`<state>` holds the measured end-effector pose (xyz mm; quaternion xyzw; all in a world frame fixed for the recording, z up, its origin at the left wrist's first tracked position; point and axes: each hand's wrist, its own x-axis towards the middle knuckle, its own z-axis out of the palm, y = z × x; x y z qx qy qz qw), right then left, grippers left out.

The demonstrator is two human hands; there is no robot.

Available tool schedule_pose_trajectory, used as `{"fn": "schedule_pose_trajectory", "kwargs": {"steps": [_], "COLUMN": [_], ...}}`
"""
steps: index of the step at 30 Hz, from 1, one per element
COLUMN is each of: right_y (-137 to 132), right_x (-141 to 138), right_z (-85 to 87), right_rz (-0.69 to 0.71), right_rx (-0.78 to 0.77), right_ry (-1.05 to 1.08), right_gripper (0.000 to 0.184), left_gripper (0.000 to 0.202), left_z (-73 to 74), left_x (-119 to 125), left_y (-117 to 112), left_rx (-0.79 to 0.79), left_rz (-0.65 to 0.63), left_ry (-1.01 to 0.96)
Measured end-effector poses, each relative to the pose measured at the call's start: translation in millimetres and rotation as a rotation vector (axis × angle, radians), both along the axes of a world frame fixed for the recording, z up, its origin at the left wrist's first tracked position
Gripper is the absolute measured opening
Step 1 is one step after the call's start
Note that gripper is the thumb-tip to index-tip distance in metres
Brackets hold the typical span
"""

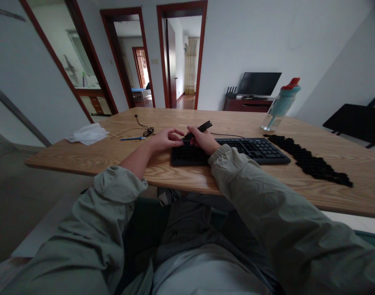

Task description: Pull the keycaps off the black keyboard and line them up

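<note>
A black keyboard (255,150) lies on the wooden table (113,151) in front of me. My right hand (204,141) is closed round a thin black tool (199,129) whose lower end meets the keyboard's left part. My left hand (165,139) rests at the keyboard's left end, fingers curled with the fingertips pinched near the tool's tip; I cannot make out anything in them. A row of loose black keycaps (310,160) lies to the right of the keyboard.
A teal water bottle (281,105) with a red cap stands behind the keyboard on the right. A white cloth (88,133), a blue pen (132,139) and a black cable (146,129) lie at the left. A black chair (356,123) stands at the far right.
</note>
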<state>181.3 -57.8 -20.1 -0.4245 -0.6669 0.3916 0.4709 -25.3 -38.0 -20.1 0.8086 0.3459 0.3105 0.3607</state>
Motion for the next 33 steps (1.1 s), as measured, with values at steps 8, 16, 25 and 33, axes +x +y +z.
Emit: {"fn": "schedule_pose_trajectory", "kwargs": {"steps": [8,16,25,33], "right_y": [1,6,6,13], "right_x": [2,-1,-1,-1], "right_z": [0.2,-4.5,-3.0,-2.6], "right_rz": [-0.003,-0.097,-0.094,-0.077], "right_rx": [0.04,0.026,0.072,0.175], "right_ry": [-0.035,-0.014,-0.031,-0.066], "right_gripper": [0.042,0.044,0.044,0.015], "left_gripper": [0.052,0.036,0.022,0.016], "left_z": [4.9,7.6,6.0,7.0], "left_x": [-1,-3,-8,-7], "left_y": [1,-4,-1,-4], "left_rx": [0.008,0.135,0.334,0.37], "left_rz": [0.02,0.13,0.084,0.13], "left_ry": [0.007,0.135,0.343,0.356]}}
